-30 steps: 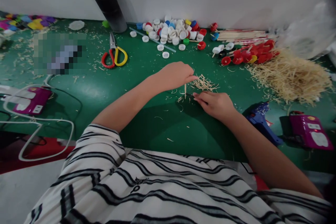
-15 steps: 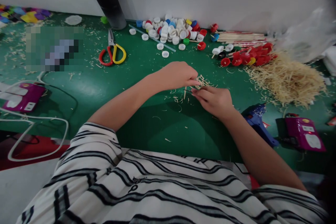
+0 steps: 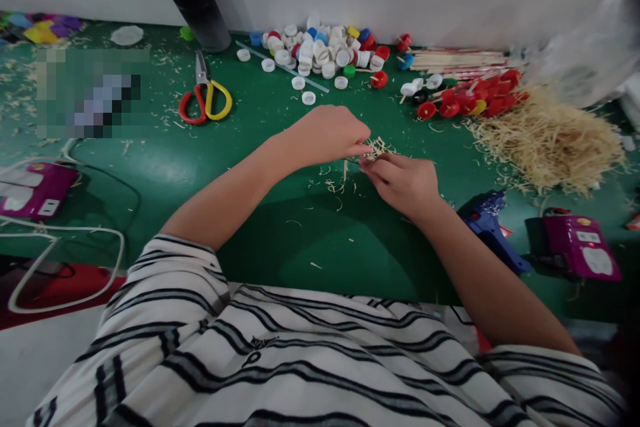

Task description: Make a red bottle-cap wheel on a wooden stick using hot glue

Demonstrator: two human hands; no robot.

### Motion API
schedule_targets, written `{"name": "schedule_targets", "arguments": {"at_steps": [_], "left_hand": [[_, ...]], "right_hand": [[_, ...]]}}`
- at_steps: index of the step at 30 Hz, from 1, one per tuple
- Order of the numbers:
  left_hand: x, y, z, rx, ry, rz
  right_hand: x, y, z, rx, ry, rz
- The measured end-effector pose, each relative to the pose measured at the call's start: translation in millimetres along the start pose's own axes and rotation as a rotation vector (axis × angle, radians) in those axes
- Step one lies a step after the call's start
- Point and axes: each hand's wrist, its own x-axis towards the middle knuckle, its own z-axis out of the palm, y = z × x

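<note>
My left hand (image 3: 336, 135) is closed, its fingertips bent down over a small heap of pale shavings (image 3: 381, 148). What it pinches is hidden behind the fingers. Just below it a narrow pale strip (image 3: 345, 171) shows. Close by on the right, my right hand (image 3: 404, 180) is also closed, its fingers around a thin dark tool (image 3: 354, 161) whose tip points left toward the left hand. The tool's kind cannot be made out. Curled shavings (image 3: 334, 185) lie scattered on the green table (image 3: 300, 247) beneath the hands.
Bottle caps (image 3: 320, 53) lie piled at the back, with red caps on sticks (image 3: 467, 99) and thin sticks (image 3: 455, 60) to their right. A shavings pile (image 3: 555, 140), a blue glue gun (image 3: 493, 230) and a purple box (image 3: 583, 247) are right. Scissors (image 3: 205, 97) and a dark bottle (image 3: 193, 0) are left.
The view has shifted slightly, so things on the table sit a little further left. Both hands stay closed and close together, with hardly any other visible change.
</note>
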Motion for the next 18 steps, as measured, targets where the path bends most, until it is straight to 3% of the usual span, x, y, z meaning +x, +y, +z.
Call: {"name": "schedule_targets", "arguments": {"at_steps": [8, 18], "left_hand": [[-1.8, 13.4, -0.7, -0.012, 0.084, -0.131], [4.5, 15.3, 7.9, 0.001, 0.118, -0.213]], "right_hand": [[4.8, -17.9, -6.5, -0.075, 0.032, 0.063], [-4.7, -6.6, 5.7, 0.003, -0.043, 0.120]]}}
